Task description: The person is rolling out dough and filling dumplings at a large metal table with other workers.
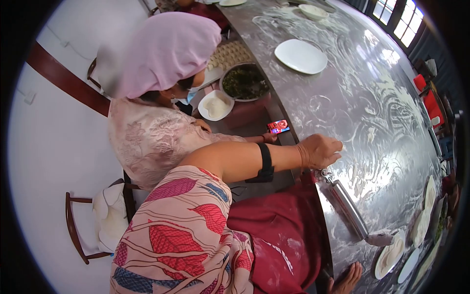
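Note:
My left hand is over the near edge of the floury metal table, its fingers curled together; what they hold, if anything, is hidden. Just beside it on the table lies a metal rolling pin, one end close to my wrist. Lower in the view, my right hand rests on the tabletop at the edge, fingers stretched out and holding nothing visible. A plate with pale dough or flour stands near the rolling pin's far end.
A co-worker in a pink cap sits at my left, a phone in hand. Beyond are a bowl of white powder, a pot of dark greens and a tray of small pale pieces. A white plate lies on the table.

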`<state>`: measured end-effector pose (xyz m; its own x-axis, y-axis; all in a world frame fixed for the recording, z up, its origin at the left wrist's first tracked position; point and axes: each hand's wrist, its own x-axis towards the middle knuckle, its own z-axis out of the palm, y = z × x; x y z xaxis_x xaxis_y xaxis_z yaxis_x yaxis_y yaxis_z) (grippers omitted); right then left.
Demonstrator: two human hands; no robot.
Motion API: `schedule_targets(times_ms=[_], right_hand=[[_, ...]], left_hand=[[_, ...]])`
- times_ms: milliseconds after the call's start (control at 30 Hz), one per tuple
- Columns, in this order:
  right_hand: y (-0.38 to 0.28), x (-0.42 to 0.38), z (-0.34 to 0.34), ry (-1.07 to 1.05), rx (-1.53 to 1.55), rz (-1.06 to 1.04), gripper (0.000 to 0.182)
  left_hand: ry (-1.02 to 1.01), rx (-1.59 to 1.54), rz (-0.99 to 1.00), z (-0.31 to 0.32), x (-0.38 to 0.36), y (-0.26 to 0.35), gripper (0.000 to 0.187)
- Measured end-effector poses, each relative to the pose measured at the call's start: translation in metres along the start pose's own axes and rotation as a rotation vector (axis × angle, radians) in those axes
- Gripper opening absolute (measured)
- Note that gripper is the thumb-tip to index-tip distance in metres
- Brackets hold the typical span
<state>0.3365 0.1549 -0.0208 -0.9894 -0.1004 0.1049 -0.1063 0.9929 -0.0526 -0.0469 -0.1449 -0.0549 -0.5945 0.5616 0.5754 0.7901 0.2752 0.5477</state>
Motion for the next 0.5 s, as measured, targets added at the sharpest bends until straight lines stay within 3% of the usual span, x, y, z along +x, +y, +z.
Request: schedule_targets(times_ms=[500], right_hand=[[-0.002,0.002,-0.001,0.007,-0.020,-0.003,0.071]], left_hand=[[0.148,0.063,-0.057,0.006,-0.001,0.005,0.015]])
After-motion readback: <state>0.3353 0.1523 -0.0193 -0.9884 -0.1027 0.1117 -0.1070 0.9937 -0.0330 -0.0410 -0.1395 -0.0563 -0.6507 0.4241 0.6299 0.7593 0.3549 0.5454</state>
